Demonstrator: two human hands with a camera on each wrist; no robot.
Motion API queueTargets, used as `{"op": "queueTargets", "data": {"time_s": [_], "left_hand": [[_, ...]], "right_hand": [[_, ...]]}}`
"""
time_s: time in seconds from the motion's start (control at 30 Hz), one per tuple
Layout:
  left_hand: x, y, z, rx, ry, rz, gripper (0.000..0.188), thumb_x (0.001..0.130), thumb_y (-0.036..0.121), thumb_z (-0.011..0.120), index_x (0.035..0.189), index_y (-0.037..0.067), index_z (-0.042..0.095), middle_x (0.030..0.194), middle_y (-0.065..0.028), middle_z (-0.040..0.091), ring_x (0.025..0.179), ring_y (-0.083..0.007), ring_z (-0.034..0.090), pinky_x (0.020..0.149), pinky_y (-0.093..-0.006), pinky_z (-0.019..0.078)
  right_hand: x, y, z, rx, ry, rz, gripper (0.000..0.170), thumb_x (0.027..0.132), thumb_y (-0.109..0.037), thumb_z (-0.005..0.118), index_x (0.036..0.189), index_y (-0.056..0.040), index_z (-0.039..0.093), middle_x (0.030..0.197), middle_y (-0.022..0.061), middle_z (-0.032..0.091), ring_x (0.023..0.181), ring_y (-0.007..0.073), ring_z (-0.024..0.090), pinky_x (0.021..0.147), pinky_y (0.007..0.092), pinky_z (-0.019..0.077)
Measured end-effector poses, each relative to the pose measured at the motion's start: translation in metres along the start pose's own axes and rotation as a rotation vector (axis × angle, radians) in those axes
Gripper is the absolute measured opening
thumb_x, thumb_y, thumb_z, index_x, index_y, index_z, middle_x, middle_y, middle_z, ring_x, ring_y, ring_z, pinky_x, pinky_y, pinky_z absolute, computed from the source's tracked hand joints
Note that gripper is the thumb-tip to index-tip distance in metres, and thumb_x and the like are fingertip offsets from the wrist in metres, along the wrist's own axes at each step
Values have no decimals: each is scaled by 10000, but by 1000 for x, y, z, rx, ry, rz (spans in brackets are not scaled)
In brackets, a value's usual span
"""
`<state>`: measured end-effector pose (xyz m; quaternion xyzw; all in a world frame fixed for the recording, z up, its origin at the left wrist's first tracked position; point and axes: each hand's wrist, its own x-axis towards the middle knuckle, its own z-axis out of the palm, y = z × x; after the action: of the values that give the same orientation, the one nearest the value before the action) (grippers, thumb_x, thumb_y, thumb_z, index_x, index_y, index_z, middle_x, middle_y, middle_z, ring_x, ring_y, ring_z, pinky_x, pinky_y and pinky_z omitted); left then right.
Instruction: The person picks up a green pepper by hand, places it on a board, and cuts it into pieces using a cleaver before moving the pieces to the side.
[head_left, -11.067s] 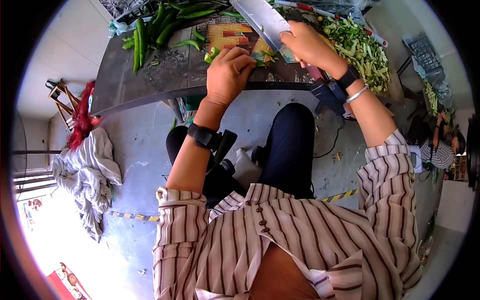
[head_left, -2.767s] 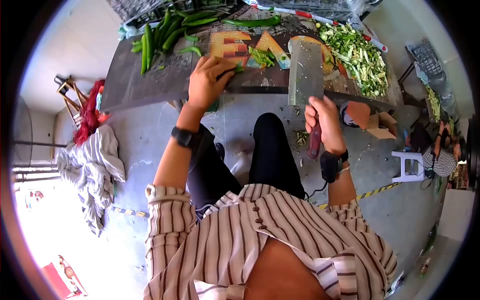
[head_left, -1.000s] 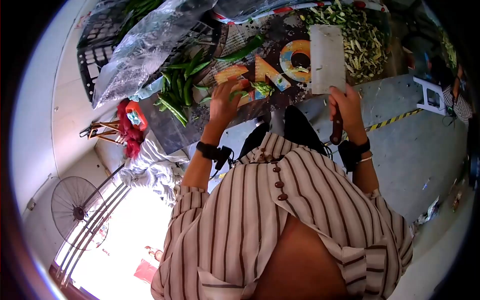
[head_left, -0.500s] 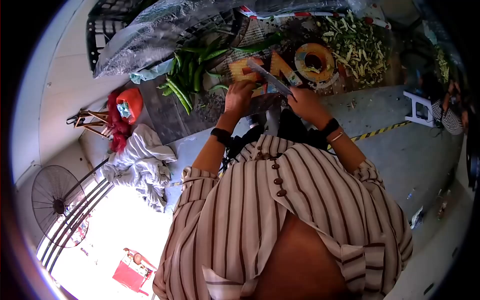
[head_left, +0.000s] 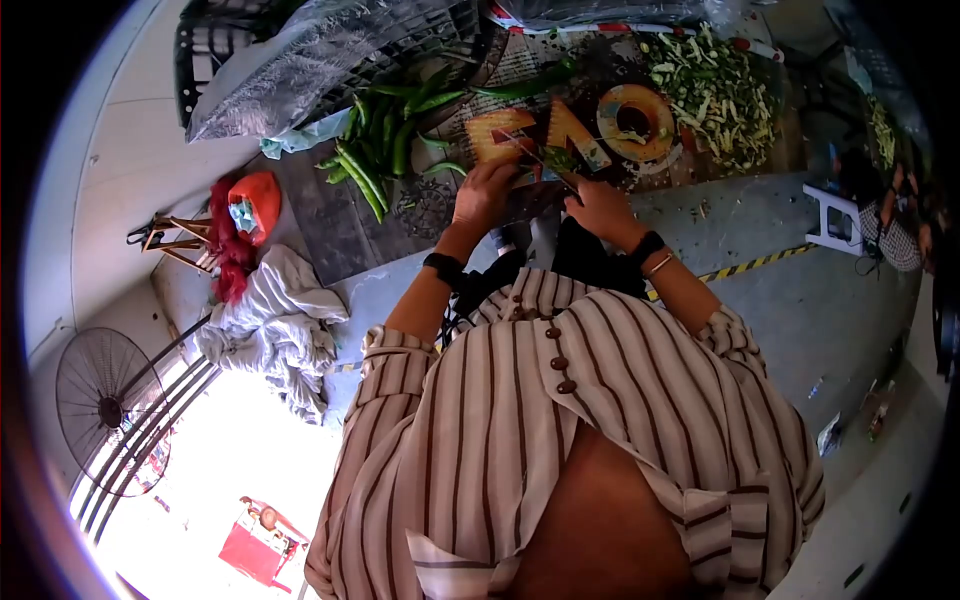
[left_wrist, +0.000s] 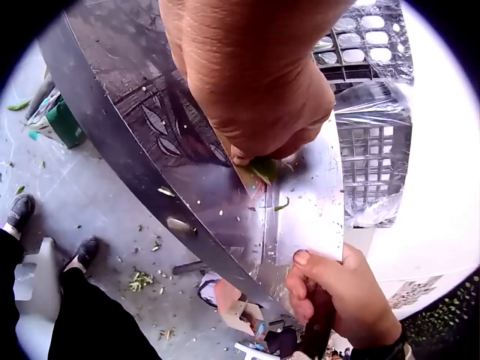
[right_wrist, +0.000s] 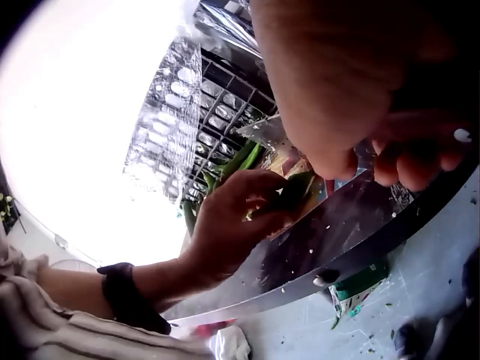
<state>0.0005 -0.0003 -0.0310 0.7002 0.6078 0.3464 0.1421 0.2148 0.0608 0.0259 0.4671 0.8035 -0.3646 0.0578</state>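
In the head view, my left hand point(head_left: 485, 192) is bent over the tabletop. Its fingers pinch a piece of green chili pepper point(left_wrist: 262, 169), mostly hidden under the hand in the left wrist view. My right hand point(head_left: 606, 213) grips the dark red handle point(left_wrist: 319, 321) of a cleaver. The wide cleaver blade point(left_wrist: 313, 196) stands right beside the left fingertips and the pepper. Seen from the head, the blade shows almost edge-on. Cut green pieces point(head_left: 560, 160) lie just behind the blade.
Whole green peppers point(head_left: 385, 140) are heaped on the table's left part, and a long pepper point(head_left: 525, 85) lies behind. Chopped pepper point(head_left: 725, 100) is piled at the right. A black plastic crate point(head_left: 210, 60) with clear film stands at the back left. The table point(head_left: 340, 235) has a near edge above my knees.
The cleaver, held out to the right with its flat side showing a second ago, has swung left to the left hand. The left hand keeps its pepper. The head view has tilted since the oldest frames.
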Motion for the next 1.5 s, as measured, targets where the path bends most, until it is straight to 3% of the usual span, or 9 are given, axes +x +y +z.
{"op": "queueTargets", "data": {"time_s": [0.1, 0.3, 0.5, 0.7, 1.0, 1.5], "left_hand": [[-2, 0, 0, 1, -32, -1, 193, 746, 64, 594, 936, 90, 612, 990, -78, 603, 925, -285, 576, 809, -373, 463], [-2, -1, 0, 23, -47, 64, 233, 706, 47, 591, 935, 79, 614, 972, -79, 609, 919, -276, 576, 811, -372, 466], [2, 7, 0, 3, -10, 89, 243, 701, 25, 571, 936, 71, 615, 987, -82, 603, 909, -278, 574, 790, -364, 474], [0, 9, 1, 38, 20, -30, 241, 703, 25, 574, 936, 73, 613, 1018, -79, 594, 909, -292, 566, 791, -375, 470], [1, 10, -3, 34, -15, 5, 275, 714, 48, 563, 964, 134, 639, 1023, -34, 608, 912, -270, 564, 800, -362, 466], [-3, 3, 2, 121, -5, 28, 210, 683, 58, 577, 877, 116, 632, 1028, -26, 604, 921, -253, 563, 806, -378, 448]], "right_hand": [[3, 2, 4, 60, 29, 23, 216, 814, -207, 528, 879, -5, 567, 745, 197, 612, 721, 386, 589, 648, 481, 469], [7, 9, 5, 166, 104, -31, 200, 800, -186, 518, 818, 10, 548, 748, 234, 589, 730, 423, 563, 643, 498, 447], [4, 0, 5, 108, 36, -71, 185, 795, -176, 518, 796, 7, 543, 747, 223, 594, 726, 415, 571, 650, 499, 451], [3, -5, 12, 99, -10, -54, 180, 795, -167, 509, 805, 10, 543, 748, 228, 595, 739, 413, 577, 669, 503, 456], [8, 0, 15, 153, 38, -38, 188, 801, -166, 504, 833, 14, 550, 777, 238, 603, 751, 417, 579, 683, 498, 464], [5, -2, 21, 155, -8, 0, 189, 809, -163, 493, 856, 6, 560, 770, 237, 604, 751, 416, 582, 688, 506, 464]]}}
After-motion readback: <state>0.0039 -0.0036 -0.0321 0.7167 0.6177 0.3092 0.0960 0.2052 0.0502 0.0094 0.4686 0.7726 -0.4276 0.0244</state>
